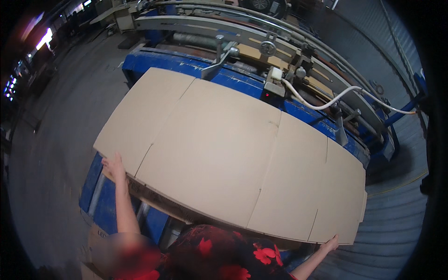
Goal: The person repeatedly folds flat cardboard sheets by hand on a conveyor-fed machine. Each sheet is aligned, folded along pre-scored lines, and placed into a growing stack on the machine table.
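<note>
A large flat cardboard box blank, brown with crease lines and slots, lies across a blue machine. My left hand is closed on its near edge toward the left end, the thumb over the top face. At the near right corner my right hand grips the same blank, its fingers partly hidden under the board. More cardboard edges show beneath the near side, so several sheets seem stacked there. The far edge of the blank lies along the machine's blue front bed.
Behind the blank run the machine's rollers and rails, with metal guide brackets and a sensor block with a white cable. A printed cardboard box stands by my left side. Corrugated metal wall rises at right.
</note>
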{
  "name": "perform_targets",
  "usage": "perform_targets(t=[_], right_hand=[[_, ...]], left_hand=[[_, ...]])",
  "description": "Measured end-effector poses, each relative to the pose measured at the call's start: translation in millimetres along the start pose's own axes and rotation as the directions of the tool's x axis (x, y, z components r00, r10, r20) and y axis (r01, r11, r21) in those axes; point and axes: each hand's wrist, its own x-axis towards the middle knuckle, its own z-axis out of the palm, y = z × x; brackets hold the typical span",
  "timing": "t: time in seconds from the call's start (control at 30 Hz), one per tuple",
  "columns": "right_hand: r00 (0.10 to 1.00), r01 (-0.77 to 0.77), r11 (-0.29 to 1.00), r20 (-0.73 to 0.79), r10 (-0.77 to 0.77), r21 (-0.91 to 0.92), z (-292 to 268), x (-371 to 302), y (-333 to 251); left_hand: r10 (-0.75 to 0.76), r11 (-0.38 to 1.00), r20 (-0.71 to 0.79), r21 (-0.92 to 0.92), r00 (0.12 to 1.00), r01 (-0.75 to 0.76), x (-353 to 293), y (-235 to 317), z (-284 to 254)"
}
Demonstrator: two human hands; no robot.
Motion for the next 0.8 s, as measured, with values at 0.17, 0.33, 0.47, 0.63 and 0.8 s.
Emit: perform_targets(t=[0.17, 0.33, 0.47, 0.63, 0.8], right_hand=[[0.999, -0.052, 0.998, 0.016, 0.051, 0.042, 10.1, -0.3, -9.5], [0.989, -0.072, 0.997, -0.126, 0.074, 0.022, 13.0, -14.1, -17.9], [0.987, -0.106, 0.975, 0.137, 0.080, 0.194, -1.4, -26.1, -21.0], [0.933, 0.068, 0.811, 0.251, -0.258, 0.581, -9.2, -37.3, -38.2], [0.817, -0.346, 0.656, 0.560, -0.141, 0.671, -10.6, -60.9, -67.9]], left_hand=[[-0.016, 0.989, 0.007, 0.145, 1.000, 0.015, -15.0, 32.9, -10.5], [0.179, 0.972, 0.035, -0.162, 0.983, -0.171, -28.4, 101.3, -57.6], [0.468, 0.611, 0.062, -0.743, 0.882, -0.272, -28.7, 162.9, -86.3], [0.549, 0.480, 0.184, -0.868, 0.815, -0.127, -9.4, 195.0, -100.3], [0.258, 0.406, 0.588, -0.786, 0.767, 0.466, 9.8, 173.1, -94.7]])
